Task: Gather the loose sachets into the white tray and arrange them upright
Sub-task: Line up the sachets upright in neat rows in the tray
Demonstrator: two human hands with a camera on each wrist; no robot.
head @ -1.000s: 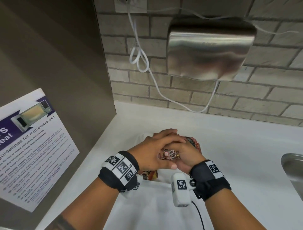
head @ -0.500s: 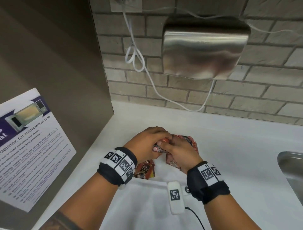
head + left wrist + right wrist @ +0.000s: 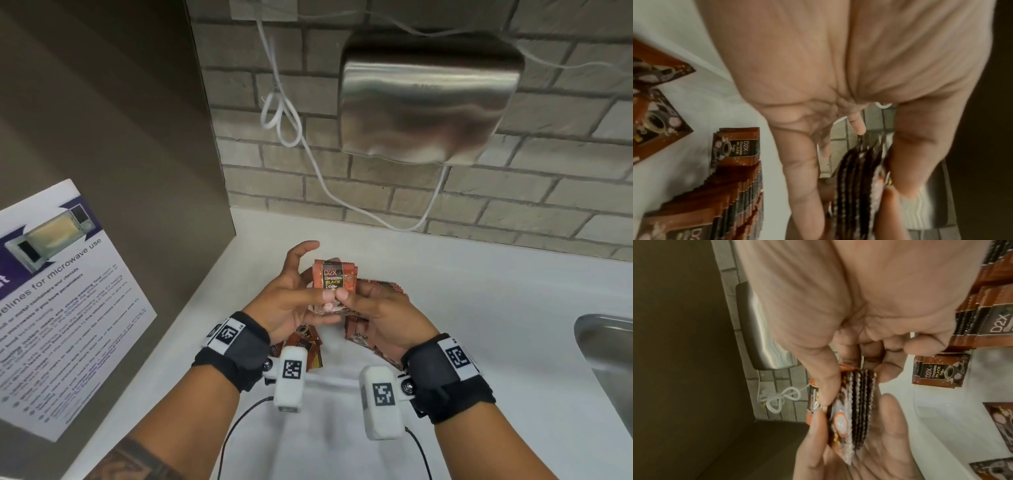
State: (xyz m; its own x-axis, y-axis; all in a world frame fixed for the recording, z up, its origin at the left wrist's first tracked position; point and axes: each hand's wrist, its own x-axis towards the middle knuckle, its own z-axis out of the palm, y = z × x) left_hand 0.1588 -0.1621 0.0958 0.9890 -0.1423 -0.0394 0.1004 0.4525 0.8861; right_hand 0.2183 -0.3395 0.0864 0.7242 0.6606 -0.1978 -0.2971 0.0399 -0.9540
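Both the left hand (image 3: 291,301) and right hand (image 3: 373,311) pinch a stack of glossy brown crimped-edge coffee sachets (image 3: 334,284) above the white tray (image 3: 329,404); loose sachets (image 3: 305,346) lie beneath.

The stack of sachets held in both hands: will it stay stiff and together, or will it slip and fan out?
The stack of sachets is probably light and slightly floppy: thin foil packets with serrated edges. It may fan out, since its edges already look uneven between the right hand and left hand. The glossy faces probably slide easily.
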